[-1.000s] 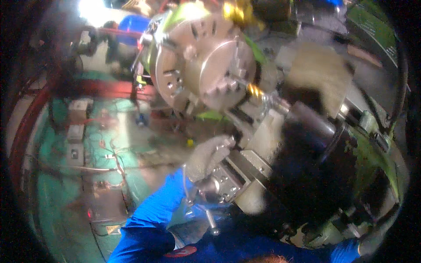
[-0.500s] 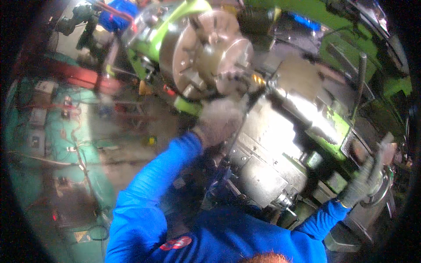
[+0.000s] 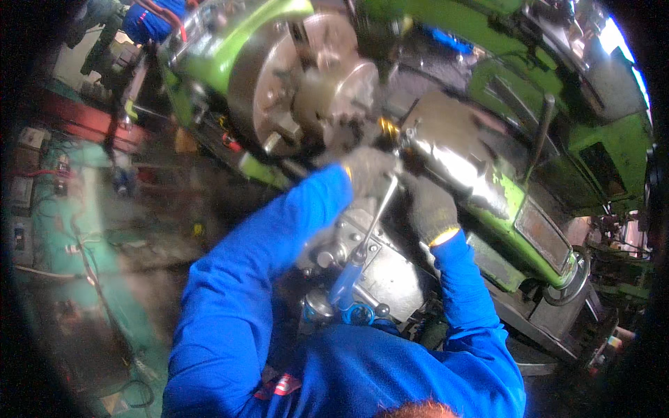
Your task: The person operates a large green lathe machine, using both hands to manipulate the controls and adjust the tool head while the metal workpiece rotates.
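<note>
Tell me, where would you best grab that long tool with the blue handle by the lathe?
Take the tool by its blue handle, the thick lower end, coming from the person's side below. Its thin metal shaft slants up to the work area by the chuck, where the gloved left hand and right hand already crowd it.

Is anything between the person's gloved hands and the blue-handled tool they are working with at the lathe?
Nothing visible. The left hand is at the top end of the blue-handled tool, by the chuck; the right hand sits just beside the shaft. Blur hides whether either hand actually grips it.
</note>
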Motion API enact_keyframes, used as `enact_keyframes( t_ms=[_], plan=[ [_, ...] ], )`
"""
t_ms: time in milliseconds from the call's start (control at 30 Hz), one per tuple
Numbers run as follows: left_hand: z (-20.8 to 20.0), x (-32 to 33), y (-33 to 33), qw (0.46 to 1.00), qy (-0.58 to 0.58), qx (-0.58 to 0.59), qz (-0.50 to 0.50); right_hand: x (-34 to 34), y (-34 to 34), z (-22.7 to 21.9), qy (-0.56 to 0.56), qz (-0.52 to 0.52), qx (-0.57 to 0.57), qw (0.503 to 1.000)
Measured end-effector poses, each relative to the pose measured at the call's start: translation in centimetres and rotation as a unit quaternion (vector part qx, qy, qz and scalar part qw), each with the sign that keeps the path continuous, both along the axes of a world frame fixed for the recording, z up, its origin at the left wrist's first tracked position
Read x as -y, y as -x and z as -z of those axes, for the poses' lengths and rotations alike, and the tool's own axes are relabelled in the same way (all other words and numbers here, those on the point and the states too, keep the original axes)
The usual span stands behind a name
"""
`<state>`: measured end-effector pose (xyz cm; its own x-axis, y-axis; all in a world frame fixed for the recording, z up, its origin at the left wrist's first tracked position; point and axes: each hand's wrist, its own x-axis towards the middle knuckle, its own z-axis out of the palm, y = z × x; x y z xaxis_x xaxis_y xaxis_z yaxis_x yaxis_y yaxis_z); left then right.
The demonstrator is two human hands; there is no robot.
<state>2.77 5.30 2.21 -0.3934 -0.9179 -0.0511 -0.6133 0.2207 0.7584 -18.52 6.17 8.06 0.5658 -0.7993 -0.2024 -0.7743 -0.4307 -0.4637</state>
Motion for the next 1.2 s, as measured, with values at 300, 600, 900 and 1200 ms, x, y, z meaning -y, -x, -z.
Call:
enact_keyframes(
  t_ms=[300,600,900,1200],
  plan=[
    [4.3,1.4,1.3,0.71,-0.431,-0.463,-0.31,0.5,1.6,0.6,0.054,-0.037,-0.043,0.997],
    [11.6,2.2,-1.9,0.654,-0.43,-0.622,-0.013,-1.0,2.6,-0.1,0.047,0.004,0.033,0.998],
    [6.4,1.9,-0.8,0.956,0.141,0.239,0.093,-0.6,2.6,2.2,-0.034,0.065,0.029,0.997],
    [5.6,2.1,-0.8,0.968,0.071,0.211,0.114,-2.0,2.3,-2.9,0.041,0.063,0.222,0.972]
  ],
)
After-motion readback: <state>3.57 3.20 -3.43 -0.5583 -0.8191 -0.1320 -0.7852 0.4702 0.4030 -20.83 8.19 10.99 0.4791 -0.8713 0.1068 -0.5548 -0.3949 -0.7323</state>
